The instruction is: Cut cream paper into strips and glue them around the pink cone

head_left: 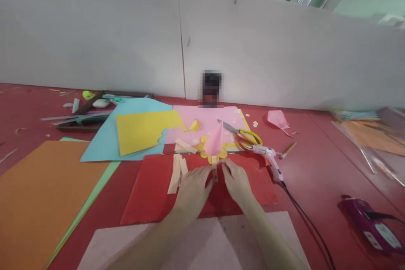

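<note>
My left hand (193, 187) and my right hand (236, 181) meet over a red paper sheet (148, 198). Both pinch a small pale paper strip (215, 172) between their fingertips. Just beyond the strip stands a pink paper cone (214, 141) on a yellow flower-shaped cutout (202, 148). Several more pale strips (176, 171) lie on the red sheet left of my left hand.
Yellow-handled scissors (243, 133) and a pink glue gun (268, 158) with a black cord lie to the right. Yellow (142, 130), blue (101, 143), pink (205, 116) and orange (41, 194) sheets cover the red table. Another pink cone (278, 119) and a magenta device (370, 223) sit at right. A white partition (126, 33) stands behind.
</note>
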A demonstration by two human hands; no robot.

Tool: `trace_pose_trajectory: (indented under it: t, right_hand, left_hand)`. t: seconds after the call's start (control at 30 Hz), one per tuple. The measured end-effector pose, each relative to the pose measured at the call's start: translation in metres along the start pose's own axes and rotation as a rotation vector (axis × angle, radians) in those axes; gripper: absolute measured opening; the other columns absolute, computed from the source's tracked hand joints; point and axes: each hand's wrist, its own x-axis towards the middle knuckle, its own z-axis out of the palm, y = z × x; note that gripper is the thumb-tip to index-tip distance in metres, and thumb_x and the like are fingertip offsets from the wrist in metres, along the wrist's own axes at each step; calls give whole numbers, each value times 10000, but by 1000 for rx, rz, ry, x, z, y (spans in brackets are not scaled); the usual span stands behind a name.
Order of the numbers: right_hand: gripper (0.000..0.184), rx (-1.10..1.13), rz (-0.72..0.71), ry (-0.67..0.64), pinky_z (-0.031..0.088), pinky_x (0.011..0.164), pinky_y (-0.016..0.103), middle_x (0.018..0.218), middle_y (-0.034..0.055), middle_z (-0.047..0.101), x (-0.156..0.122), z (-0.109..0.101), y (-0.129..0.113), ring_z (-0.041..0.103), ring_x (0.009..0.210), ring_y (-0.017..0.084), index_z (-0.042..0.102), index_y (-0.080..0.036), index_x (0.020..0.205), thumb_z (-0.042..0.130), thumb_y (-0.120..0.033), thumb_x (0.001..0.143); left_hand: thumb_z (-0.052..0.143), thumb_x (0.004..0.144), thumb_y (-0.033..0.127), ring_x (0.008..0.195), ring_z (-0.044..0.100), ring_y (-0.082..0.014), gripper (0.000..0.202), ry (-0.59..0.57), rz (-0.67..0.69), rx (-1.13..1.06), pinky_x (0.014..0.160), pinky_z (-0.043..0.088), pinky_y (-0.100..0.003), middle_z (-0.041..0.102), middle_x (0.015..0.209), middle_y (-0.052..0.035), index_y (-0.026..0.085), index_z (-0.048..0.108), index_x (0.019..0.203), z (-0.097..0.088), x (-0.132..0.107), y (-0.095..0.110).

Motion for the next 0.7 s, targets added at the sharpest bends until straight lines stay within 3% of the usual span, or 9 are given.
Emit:
trace_pose_trajectory:
  t: [0.1,0.27,0.47,0.63,0.7]
  right_hand:
    - [294,-138,49,-47,352,607,225,789,20,680,5,0,0,620,729,175,619,-237,912,335,-183,860]
    - [377,-300,66,-77,328,566,234,785,32,679,6,-1,-5,615,686,184,541,-266,1163,322,-187,866]
    - [311,-185,93,-44,332,554,213,725,5,653,5,-1,-3,598,661,166,577,-242,1028,335,-187,841]
    - [352,-43,48,48,351,560,213,680,-22,626,3,1,2,583,633,165,496,-229,1154,325,-221,847]
    - [322,-15,36,44,361,568,213,673,-24,626,2,1,4,583,623,162,539,-241,1086,313,-230,857]
  left_hand:
    - [473,796,162,910,599,-204,260,-9,-1,-13,786,415,-342,658,987,-25,235,567,1027,0,0,0]
    - [477,788,151,894,603,-208,245,-4,2,-5,775,420,-340,664,963,-30,222,575,1001,0,0,1]
    - [477,797,163,911,601,-204,269,-7,4,-14,803,419,-351,660,993,-33,233,568,1040,1,0,0]
    - [472,803,165,902,604,-214,258,5,8,16,790,427,-354,663,977,-46,215,567,1038,0,0,1]
    - [473,804,162,895,605,-213,244,10,16,17,787,426,-353,663,973,-42,212,570,1022,1,-1,1]
